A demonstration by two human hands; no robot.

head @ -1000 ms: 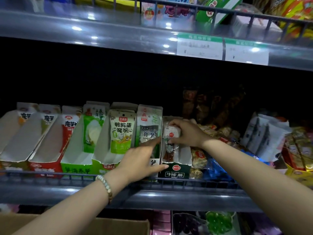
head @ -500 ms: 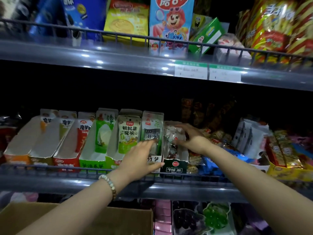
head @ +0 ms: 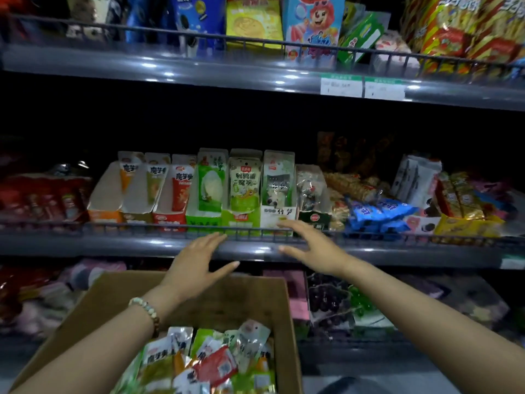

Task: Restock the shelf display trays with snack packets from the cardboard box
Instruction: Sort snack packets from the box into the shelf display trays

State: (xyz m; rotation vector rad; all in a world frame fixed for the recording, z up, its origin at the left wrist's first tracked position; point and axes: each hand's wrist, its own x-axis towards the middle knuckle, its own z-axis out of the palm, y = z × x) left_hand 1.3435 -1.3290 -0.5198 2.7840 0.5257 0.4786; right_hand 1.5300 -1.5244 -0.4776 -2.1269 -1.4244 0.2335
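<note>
Fingers spread straight, holding nothing: left hand [head: 196, 263] and right hand [head: 309, 248] at the shelf [head: 113, 243] front edge, below the trays [head: 208, 194]; packets [head: 210, 362] lie in the cardboard box [head: 113, 294] underneath

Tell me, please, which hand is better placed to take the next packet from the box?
Left, probably: the left hand hangs open over the cardboard box; the right hand, also open, lies beyond its right wall.
</note>
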